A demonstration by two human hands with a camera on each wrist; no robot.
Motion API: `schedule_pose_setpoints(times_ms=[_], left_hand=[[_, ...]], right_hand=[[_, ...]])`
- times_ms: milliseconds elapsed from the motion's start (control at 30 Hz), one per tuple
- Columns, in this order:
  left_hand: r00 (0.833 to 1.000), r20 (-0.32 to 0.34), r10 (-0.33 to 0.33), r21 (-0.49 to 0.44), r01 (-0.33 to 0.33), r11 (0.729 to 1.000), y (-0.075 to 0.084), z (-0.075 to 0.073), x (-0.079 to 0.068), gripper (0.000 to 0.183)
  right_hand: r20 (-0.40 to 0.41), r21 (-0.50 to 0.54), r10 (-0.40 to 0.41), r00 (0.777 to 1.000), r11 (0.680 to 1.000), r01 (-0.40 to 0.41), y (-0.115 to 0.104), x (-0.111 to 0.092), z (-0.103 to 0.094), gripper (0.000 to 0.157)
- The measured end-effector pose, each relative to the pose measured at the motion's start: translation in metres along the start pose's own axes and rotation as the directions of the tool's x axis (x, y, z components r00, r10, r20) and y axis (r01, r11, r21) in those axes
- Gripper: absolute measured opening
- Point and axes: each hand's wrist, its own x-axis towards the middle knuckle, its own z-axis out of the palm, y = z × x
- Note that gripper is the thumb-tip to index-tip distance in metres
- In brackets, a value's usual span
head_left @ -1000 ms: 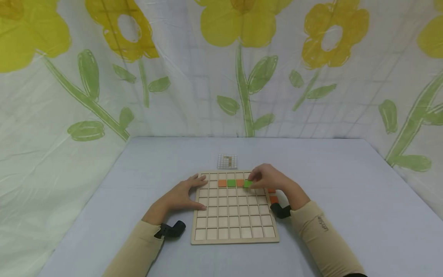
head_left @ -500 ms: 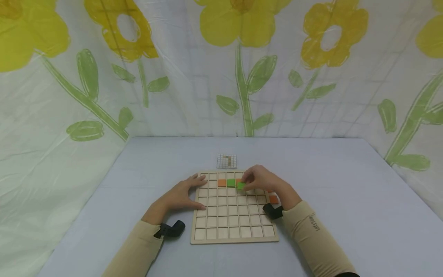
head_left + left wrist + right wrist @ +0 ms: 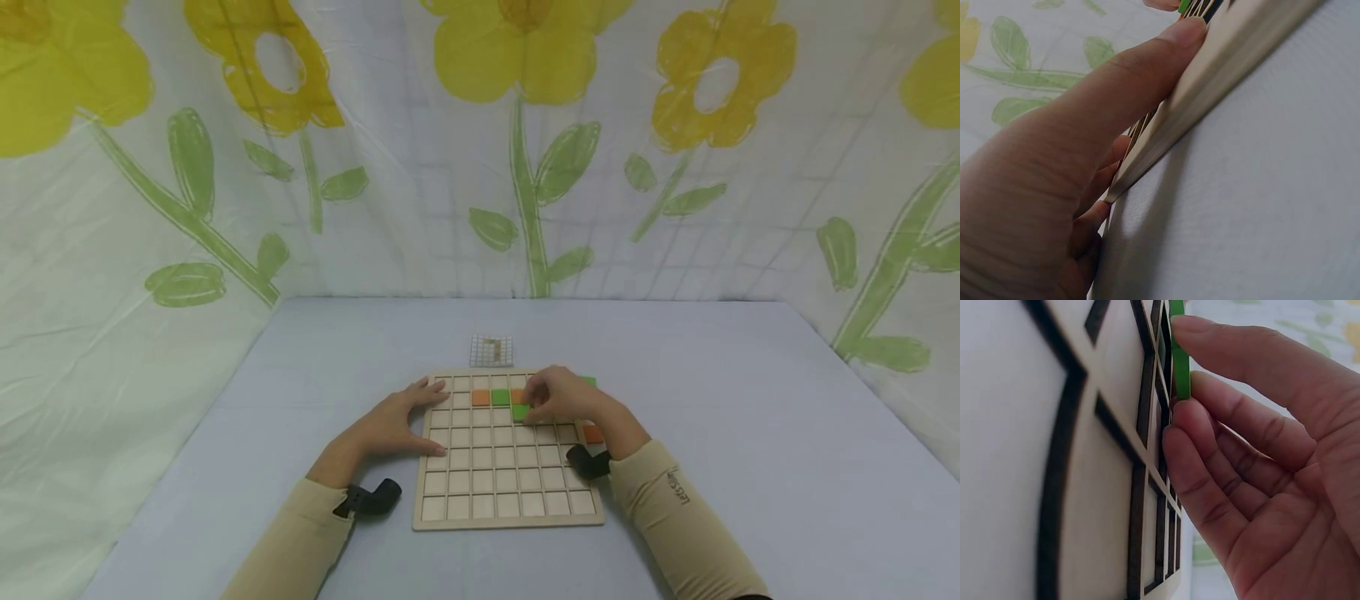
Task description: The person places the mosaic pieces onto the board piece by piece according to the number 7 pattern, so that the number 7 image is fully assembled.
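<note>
A square wooden grid board (image 3: 482, 503) lies on the table. In its second row from the far side sit an orange tile (image 3: 481, 397), a green tile (image 3: 500, 397) and another orange tile (image 3: 517, 395), partly covered by fingers. My right hand (image 3: 564, 396) pinches a second green tile (image 3: 520, 412) over the third row, just below that orange one. The right wrist view shows this green tile (image 3: 1180, 372) between thumb and index finger, edge-on close to the grid. My left hand (image 3: 390, 423) lies along the board's left side, fingers spread, its thumb (image 3: 1179, 40) on the frame.
Beyond the board's far edge lies a small card (image 3: 491, 350) printed with a grid and a few coloured squares. To the right of the board are a loose green tile (image 3: 587, 381) and an orange tile (image 3: 593, 434), partly behind the right arm. A flower-printed curtain (image 3: 420, 233) hangs behind the table.
My right hand has carried the green tile left, then nearer to me, from the second row to the third. A green tile at the board's right now shows. The left hand has stayed put.
</note>
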Motion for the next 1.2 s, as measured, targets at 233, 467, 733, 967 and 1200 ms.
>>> schedule_pose_setpoints(times_ms=[233,467,733,967,1200], left_hand=[[1.000,0.002,-0.003,-0.006,0.003,1.000,0.0010,-0.0006,-0.0004,0.093],[1.000,0.004,-0.003,-0.003,0.003,1.000,0.0006,-0.0007,-0.0005,0.093],[1.000,0.005,0.006,0.000,-0.006,1.000,0.0013,-0.0009,-0.0008,0.093],[1.000,0.006,0.006,0.005,-0.006,1.000,0.0017,-0.0009,-0.0009,0.094],[1.000,0.006,0.003,0.000,-0.003,1.000,0.0008,-0.0003,-0.0007,0.095]], right_hand=[[-0.007,-0.005,-0.001,1.000,1.000,0.001,0.0006,-0.0004,0.0001,0.016],[-0.008,0.003,-0.004,1.000,1.000,0.004,0.0020,-0.0003,0.0015,0.016],[-0.001,-0.006,-0.024,1.000,1.000,0.024,0.0023,0.0000,0.0015,0.017],[-0.005,-0.019,-0.014,1.000,1.000,0.013,0.0018,-0.0005,0.0017,0.015],[0.006,-0.030,-0.004,1.000,1.000,0.004,-0.0018,-0.0014,-0.0014,0.015]])
